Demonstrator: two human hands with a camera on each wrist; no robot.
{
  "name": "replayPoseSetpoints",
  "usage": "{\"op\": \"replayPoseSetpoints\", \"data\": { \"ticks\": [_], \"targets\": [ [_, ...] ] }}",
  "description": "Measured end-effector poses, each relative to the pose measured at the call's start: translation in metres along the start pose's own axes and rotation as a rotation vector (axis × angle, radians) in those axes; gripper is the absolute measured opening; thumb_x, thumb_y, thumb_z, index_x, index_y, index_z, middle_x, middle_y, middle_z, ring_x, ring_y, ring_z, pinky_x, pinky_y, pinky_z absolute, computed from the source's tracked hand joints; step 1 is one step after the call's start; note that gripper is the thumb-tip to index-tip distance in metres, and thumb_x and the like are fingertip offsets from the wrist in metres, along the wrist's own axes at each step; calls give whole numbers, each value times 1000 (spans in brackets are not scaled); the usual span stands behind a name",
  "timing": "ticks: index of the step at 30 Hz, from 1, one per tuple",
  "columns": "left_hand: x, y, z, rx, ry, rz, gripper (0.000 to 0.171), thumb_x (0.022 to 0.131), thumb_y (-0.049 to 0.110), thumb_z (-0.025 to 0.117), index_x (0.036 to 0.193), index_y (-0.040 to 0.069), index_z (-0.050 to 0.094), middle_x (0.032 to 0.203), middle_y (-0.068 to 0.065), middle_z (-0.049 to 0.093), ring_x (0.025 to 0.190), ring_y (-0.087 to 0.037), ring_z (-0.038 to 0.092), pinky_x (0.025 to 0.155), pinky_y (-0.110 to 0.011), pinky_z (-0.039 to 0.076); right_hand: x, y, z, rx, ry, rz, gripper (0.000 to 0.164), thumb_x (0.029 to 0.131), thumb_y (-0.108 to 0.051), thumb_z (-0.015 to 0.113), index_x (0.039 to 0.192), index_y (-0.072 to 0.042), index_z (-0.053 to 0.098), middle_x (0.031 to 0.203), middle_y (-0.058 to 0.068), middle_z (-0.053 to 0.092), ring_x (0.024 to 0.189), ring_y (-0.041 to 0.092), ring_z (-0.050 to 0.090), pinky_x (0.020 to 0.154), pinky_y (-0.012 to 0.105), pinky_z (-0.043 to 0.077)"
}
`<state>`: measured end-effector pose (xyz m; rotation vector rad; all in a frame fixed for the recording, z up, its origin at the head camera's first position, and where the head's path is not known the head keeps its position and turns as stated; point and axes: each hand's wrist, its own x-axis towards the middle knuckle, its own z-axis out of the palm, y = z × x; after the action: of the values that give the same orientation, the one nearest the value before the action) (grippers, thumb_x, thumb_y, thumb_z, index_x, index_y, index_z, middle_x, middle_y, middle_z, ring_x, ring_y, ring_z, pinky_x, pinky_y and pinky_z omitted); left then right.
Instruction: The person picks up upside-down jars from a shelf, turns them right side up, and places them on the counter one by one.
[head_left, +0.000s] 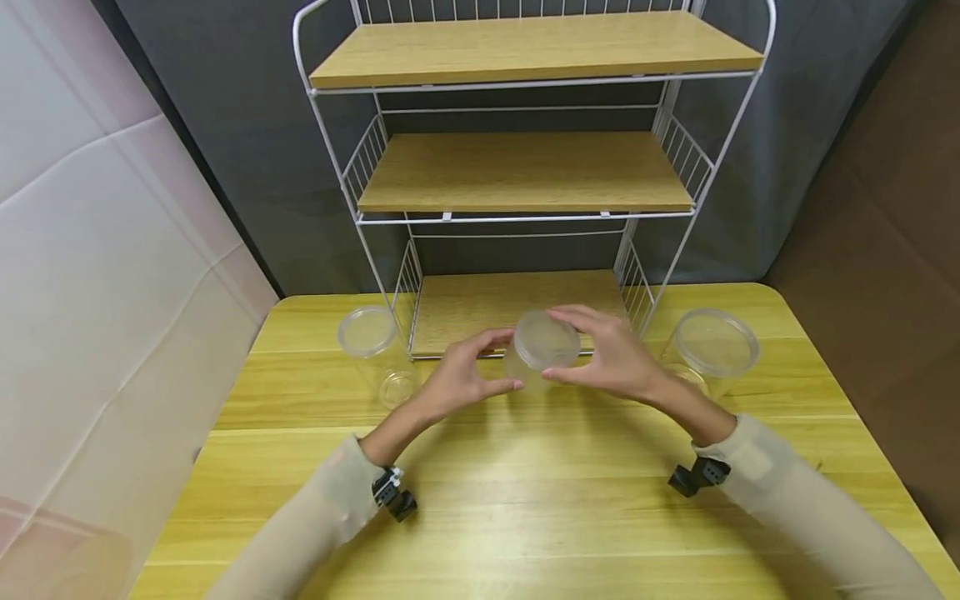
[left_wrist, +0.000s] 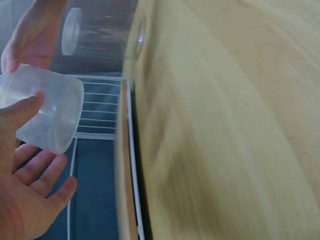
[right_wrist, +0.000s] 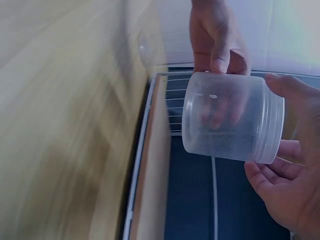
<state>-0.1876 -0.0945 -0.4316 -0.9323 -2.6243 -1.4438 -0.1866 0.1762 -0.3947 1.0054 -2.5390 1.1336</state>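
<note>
A frosted plastic jar (head_left: 528,373) with a round translucent lid (head_left: 547,340) is held up in front of the rack's bottom shelf. My right hand (head_left: 611,354) grips it at the lid end, thumb on one side and fingertips on the other, plain in the right wrist view (right_wrist: 292,165). From the opposite side my left hand (head_left: 461,375) reaches around the body, its thumb against the wall in the left wrist view. The left fingers (left_wrist: 47,175) lie along the jar's far side. One clear lidded jar (head_left: 367,333) stands left of my hands, another (head_left: 716,343) beyond my right wrist.
A white wire rack with wooden shelves stands at the back of the wooden table (head_left: 510,517); its middle shelf (head_left: 525,171) and bottom shelf (head_left: 480,304) are above and behind my hands. Pale sheeting (head_left: 112,250) hangs on the left, a brown panel (head_left: 877,208) on the right.
</note>
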Motion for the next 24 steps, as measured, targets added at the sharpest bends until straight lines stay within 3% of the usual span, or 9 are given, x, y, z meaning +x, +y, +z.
{"op": "replayPoseSetpoints", "data": {
  "ticks": [5, 10, 19, 24],
  "targets": [
    [-3, -7, 4, 16, -68, -44, 75, 83, 17, 93, 147, 0, 57, 141, -12, 68, 129, -29, 66, 113, -45, 50, -2, 5, 12, -9, -61, 15, 81, 77, -27, 97, 142, 5, 62, 145, 24, 62, 129, 44, 64, 104, 58, 55],
    [-6, -16, 6, 60, -119, -58, 76, 82, 20, 93, 147, 1, 57, 138, -13, 70, 126, -30, 68, 110, -53, 52, -4, 8, 25, -31, -106, 21, 83, 77, -31, 96, 143, 4, 62, 145, 24, 62, 128, 45, 64, 99, 56, 58],
    [-13, -25, 15, 130, -177, -116, 78, 82, 23, 94, 147, 4, 57, 136, -13, 71, 125, -30, 68, 108, -52, 52, -12, 20, 45, -51, -143, 23, 82, 76, -34, 97, 140, 6, 63, 142, 25, 64, 126, 44, 65, 96, 51, 60],
    [-15, -27, 19, 153, -178, -135, 77, 82, 23, 94, 146, 5, 58, 137, -13, 70, 126, -30, 68, 108, -51, 53, -16, 22, 51, -48, -146, 22, 82, 76, -33, 97, 140, 6, 63, 142, 24, 63, 125, 43, 66, 96, 47, 61]
  ]
}}
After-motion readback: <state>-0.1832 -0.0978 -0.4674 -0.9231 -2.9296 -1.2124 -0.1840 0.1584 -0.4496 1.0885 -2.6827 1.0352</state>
